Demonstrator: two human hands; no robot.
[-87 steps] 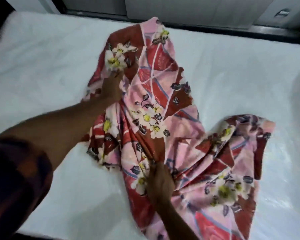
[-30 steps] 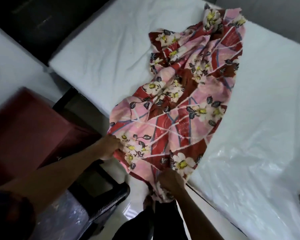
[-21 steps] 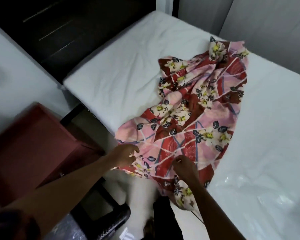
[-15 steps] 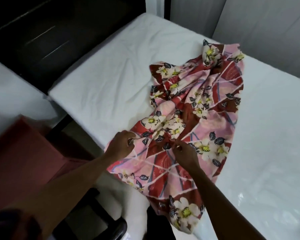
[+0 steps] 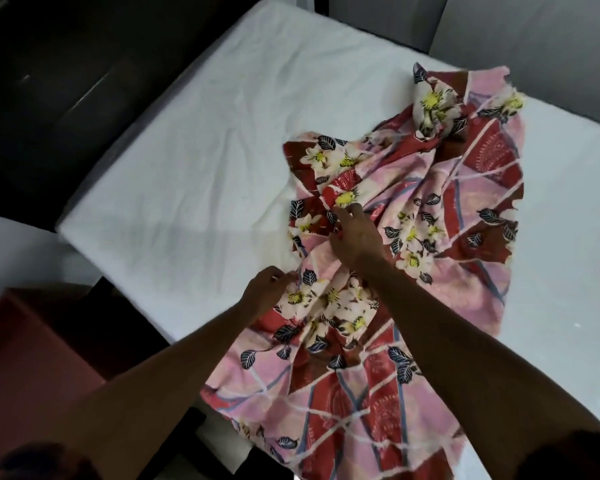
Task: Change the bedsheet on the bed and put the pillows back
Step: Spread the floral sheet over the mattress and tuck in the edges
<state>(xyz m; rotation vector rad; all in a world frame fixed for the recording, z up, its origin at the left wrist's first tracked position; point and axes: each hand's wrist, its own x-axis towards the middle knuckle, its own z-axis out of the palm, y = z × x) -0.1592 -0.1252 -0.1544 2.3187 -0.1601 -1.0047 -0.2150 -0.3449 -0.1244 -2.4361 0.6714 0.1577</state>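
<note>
A pink and red floral bedsheet (image 5: 440, 209) lies bunched on the bare white mattress (image 5: 201, 161), and its near end hangs over the bed's front edge. My left hand (image 5: 267, 291) pinches the sheet's left edge close to the mattress corner. Farther in, my right hand (image 5: 354, 237) grips a fold in the middle of the bunched cloth. No pillows are in view.
A dark headboard or cabinet (image 5: 49, 81) runs along the far left of the bed. A reddish-brown piece of furniture (image 5: 25, 358) stands on the floor at the lower left. Grey wall panels (image 5: 499, 32) close off the far side.
Both hands have moved up along the sheet toward the middle of the mattress, taking new holds. The view has tilted down closer to the cloth.
</note>
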